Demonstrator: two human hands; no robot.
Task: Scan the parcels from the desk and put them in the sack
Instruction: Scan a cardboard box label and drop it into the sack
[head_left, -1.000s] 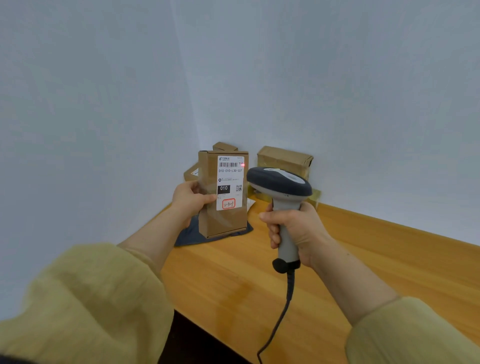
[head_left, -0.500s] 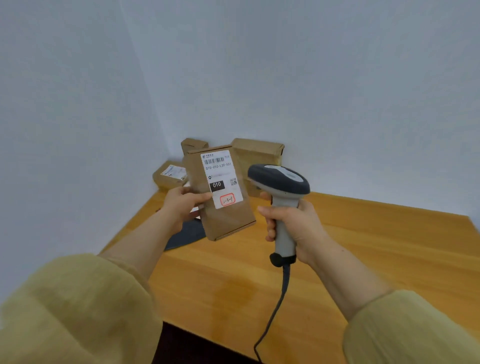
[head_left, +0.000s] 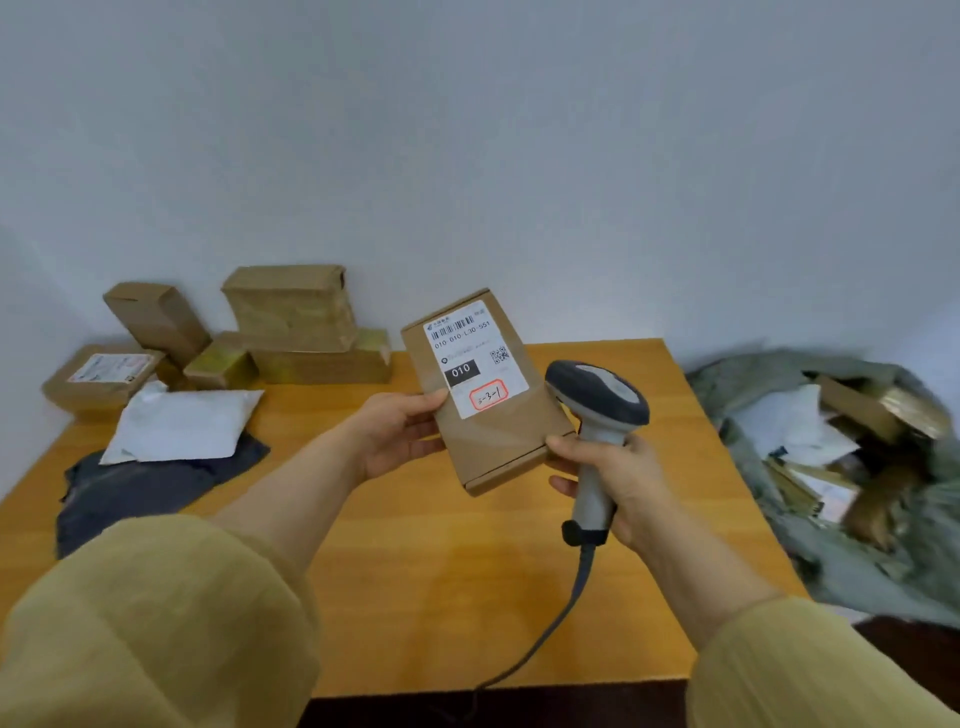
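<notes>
My left hand (head_left: 396, 432) grips a flat brown cardboard parcel (head_left: 506, 439) by its left edge, thumb on the front. The parcel's white label with barcode faces me, and it leans to the right above the desk. My right hand (head_left: 618, 480) holds the grey handle of a barcode scanner (head_left: 597, 410), whose dark head sits just right of the parcel. A grey-green sack (head_left: 769, 395) lies open to the right of the desk, with several parcels inside.
The wooden desk (head_left: 467, 582) carries several brown boxes (head_left: 291, 312) stacked at the back left against the wall, a white padded mailer (head_left: 182, 426) and a dark grey bag (head_left: 140, 488) under it. The scanner cable (head_left: 561, 618) hangs over the front edge.
The view has swung right, bringing the sack into sight. My left hand has carried the parcel right and tilted it; the scanner's red light on the label is gone.
</notes>
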